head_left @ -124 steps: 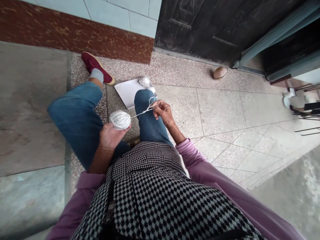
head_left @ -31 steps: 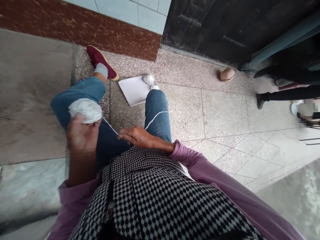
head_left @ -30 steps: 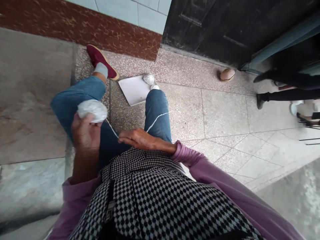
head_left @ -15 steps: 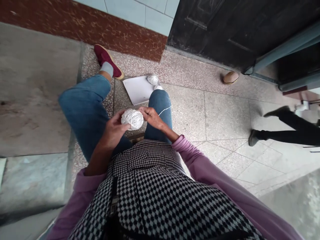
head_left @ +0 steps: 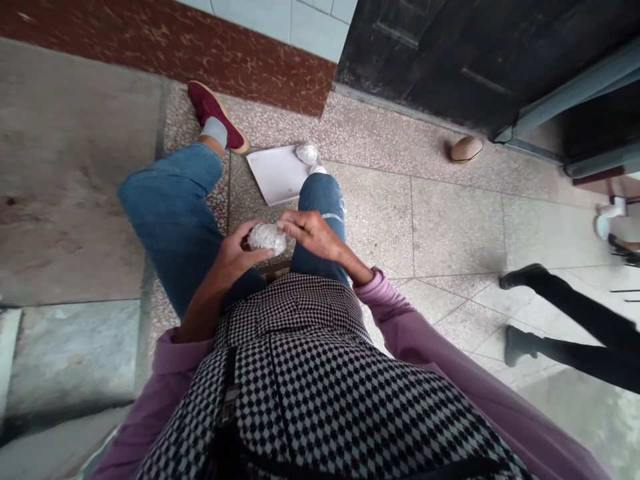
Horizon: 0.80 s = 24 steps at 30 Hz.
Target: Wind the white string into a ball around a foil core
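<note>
A ball of white yarn [head_left: 267, 239] sits in my left hand [head_left: 234, 255], the fingers and thumb curled around its left side. Close against the ball's right side is my right hand [head_left: 315, 235], its fingertips pinched together on the yarn strand. A blurred white stretch of that strand [head_left: 333, 217] crosses over my right knee. On the floor beyond my knees lies a shallow white tray [head_left: 273, 177]. Another white yarn ball [head_left: 306, 154] rests at its far right corner, and a further white bundle [head_left: 317, 170] is partly hidden behind my knee.
My red shoe [head_left: 215, 117] stands left of the tray. A tan rounded object [head_left: 467, 149] lies on the floor by the dark door [head_left: 425, 67]. At the right, another person's legs in black trousers [head_left: 575, 313] are on the tiled floor.
My right hand has shifted slightly at the ball, and the ball looks more blurred and turned. The strand over my knee has moved. The other person's legs have stepped nearer.
</note>
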Tool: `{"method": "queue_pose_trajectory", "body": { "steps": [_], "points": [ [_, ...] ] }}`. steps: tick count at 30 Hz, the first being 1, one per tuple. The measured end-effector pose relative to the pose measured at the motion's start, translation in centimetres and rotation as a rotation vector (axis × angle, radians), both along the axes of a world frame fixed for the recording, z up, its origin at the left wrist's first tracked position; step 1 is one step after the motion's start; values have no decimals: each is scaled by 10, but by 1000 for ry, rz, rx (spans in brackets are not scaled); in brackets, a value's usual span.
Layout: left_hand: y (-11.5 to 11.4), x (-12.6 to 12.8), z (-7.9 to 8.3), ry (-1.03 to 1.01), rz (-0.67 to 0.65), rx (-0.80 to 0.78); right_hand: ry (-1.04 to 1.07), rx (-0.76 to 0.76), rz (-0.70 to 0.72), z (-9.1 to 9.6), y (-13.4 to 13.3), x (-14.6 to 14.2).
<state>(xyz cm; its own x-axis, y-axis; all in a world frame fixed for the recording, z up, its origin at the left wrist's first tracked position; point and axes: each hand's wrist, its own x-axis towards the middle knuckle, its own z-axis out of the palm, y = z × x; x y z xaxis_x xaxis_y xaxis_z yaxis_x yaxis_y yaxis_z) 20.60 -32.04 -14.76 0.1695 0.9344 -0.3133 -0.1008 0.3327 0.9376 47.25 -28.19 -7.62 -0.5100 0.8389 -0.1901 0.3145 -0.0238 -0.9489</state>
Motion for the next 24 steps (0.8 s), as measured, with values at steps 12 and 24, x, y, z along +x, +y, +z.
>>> {"method": "queue_pose_trajectory", "body": {
  "steps": [12,24],
  "points": [
    [-2,20,29,-625,503,-95,157,-114,-79,-39,-27,-44],
    [-6,10,43,-624,615,-18,287,-441,-207,-28,-26,-37]
  ]
}}
